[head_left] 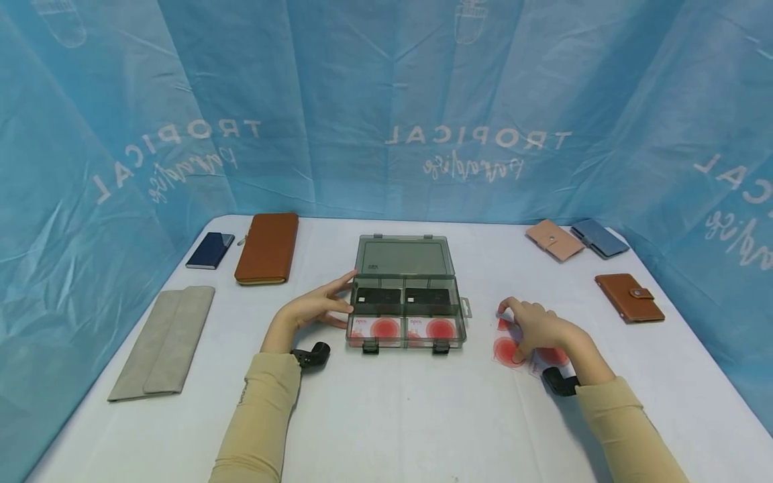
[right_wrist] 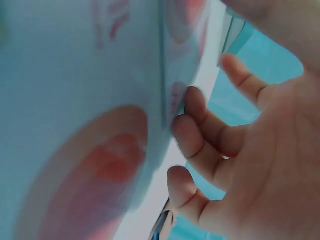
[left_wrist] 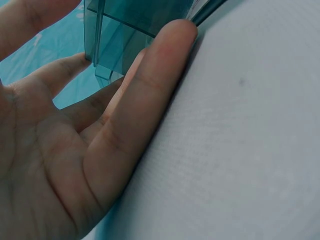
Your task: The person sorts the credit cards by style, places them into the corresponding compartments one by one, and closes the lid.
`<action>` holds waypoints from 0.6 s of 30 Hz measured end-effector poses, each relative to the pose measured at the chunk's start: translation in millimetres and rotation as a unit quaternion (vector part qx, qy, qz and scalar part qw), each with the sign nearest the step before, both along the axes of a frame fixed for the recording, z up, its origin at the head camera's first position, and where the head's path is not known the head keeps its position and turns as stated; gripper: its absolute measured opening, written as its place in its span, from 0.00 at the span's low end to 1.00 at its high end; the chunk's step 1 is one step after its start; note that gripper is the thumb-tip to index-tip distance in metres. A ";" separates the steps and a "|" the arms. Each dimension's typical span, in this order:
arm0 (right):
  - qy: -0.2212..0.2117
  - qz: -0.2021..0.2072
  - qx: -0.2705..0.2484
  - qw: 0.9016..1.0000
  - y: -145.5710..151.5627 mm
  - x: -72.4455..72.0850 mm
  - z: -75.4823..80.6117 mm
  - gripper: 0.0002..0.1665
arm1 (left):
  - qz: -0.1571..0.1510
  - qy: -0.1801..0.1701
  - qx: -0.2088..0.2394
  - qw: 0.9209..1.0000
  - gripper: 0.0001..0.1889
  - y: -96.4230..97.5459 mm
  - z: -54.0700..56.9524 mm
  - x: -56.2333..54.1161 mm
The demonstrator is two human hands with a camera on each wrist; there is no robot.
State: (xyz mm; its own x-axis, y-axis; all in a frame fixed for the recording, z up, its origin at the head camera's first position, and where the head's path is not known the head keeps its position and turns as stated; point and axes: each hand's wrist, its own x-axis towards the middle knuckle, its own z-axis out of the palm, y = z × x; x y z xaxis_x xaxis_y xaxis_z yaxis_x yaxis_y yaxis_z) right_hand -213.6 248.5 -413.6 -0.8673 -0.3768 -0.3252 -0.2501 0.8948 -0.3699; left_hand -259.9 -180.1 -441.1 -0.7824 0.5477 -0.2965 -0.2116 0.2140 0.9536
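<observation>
An open, see-through green plastic organiser box stands mid-table, its lid folded back. Black cards fill its rear compartments and white cards with red discs its front ones. My left hand rests against the box's left side, fingers spread; the left wrist view shows the fingertips at the wall of the box. To the right of the box, my right hand holds a red-and-white card between thumb and fingers, partly covering it. Another such card lies under the palm.
At left are a grey folder, a brown zip wallet and a dark blue notebook. A brown snap card holder, a pink one and a blue-grey one lie right. A blue curtain hangs behind.
</observation>
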 end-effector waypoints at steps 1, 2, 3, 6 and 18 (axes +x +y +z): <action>-0.005 -0.002 -0.013 1.000 0.5 -3.2 0.0 0.47 | -0.001 0.000 0.000 1.000 0.45 0.3 -0.1 -0.1; -0.013 -0.007 -0.029 0.999 1.1 -6.4 -0.3 0.48 | -0.001 0.000 0.000 1.000 0.45 0.8 0.1 -0.1; -0.018 -0.012 -0.046 0.999 1.9 -9.5 -0.7 0.48 | -0.001 0.000 -0.001 1.000 0.45 1.2 0.2 -0.1; -0.019 -0.028 -0.101 0.994 2.0 -18.5 -0.8 0.48 | 0.000 -0.001 -0.001 1.000 0.45 1.0 1.6 0.3; 0.059 -0.253 -0.339 0.904 -19.1 -32.9 17.1 0.37 | 0.003 -0.004 0.000 1.000 0.45 0.4 -0.1 0.1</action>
State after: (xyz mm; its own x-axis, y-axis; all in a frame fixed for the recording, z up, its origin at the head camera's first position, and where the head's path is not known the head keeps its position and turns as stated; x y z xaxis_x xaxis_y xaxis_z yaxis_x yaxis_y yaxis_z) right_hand -246.4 229.4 -396.5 -0.9981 -0.0005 -0.0617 0.0537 0.4842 -0.8733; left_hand -259.9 -179.7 -441.2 -0.7833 0.5433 -0.3021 -0.2196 0.2127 0.9521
